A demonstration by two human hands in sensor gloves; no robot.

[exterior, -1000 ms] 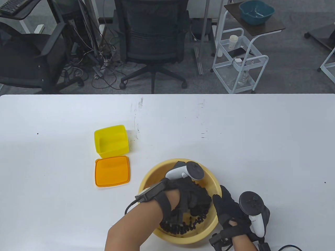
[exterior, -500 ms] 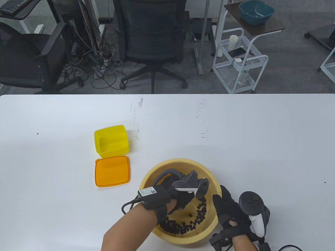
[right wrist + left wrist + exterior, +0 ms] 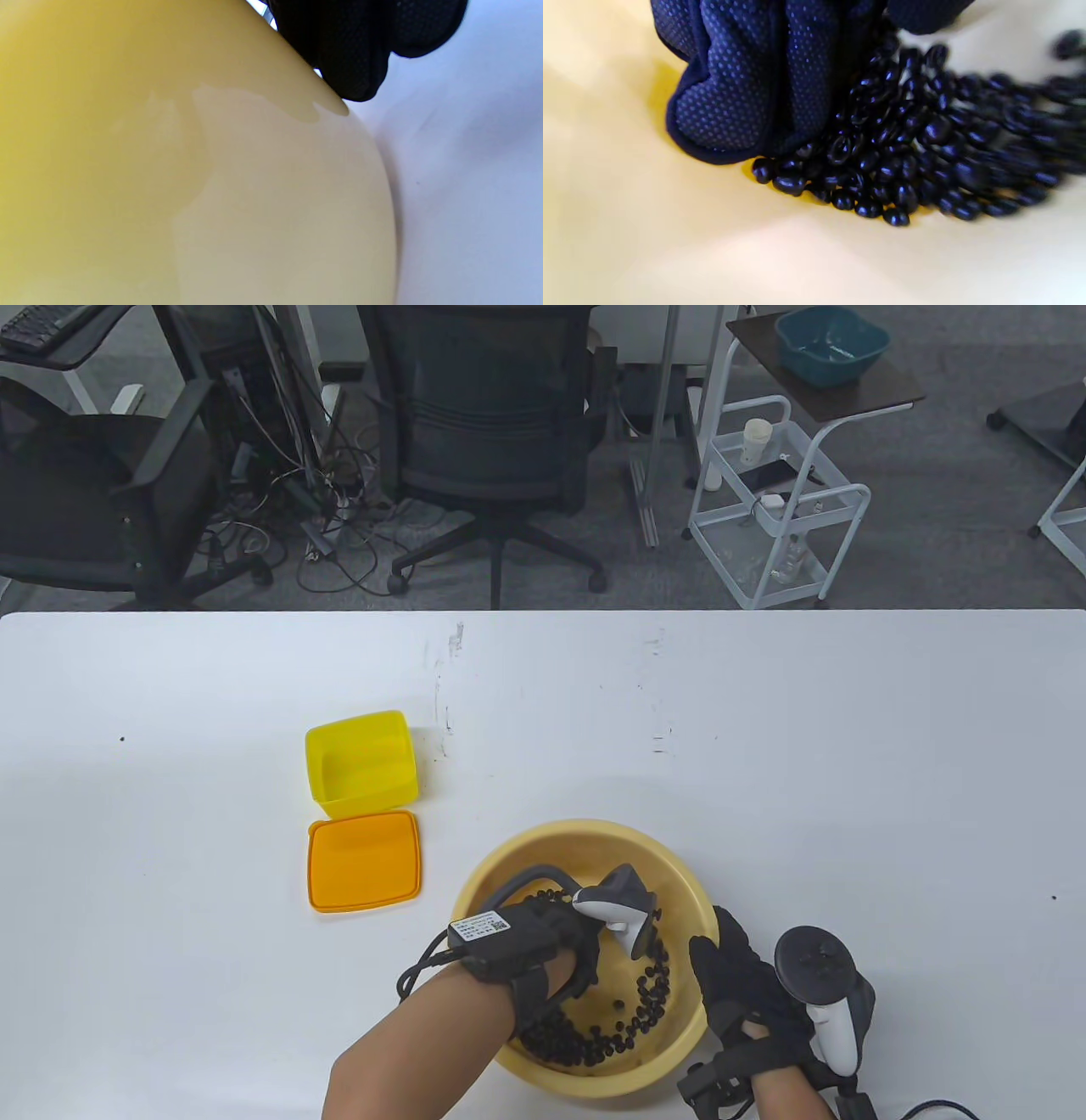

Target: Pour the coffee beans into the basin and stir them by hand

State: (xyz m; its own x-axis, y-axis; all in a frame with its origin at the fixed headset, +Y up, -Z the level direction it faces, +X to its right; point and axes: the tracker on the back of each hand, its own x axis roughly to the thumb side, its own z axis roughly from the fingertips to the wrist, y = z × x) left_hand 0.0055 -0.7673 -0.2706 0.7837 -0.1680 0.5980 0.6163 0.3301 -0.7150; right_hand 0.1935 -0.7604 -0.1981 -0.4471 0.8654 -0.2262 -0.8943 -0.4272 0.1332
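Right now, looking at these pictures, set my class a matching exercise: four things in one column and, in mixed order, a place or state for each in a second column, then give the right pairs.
Things:
1. coffee beans
2. orange lid
3. yellow box
4. right hand

Places or states:
A. open and empty on the table
B. resting against the outside of the basin
C. lying flat, just nearer the person than the box
D. inside the basin, at the left hand

Pairs: 1-D, 2-C, 3-A, 4-B
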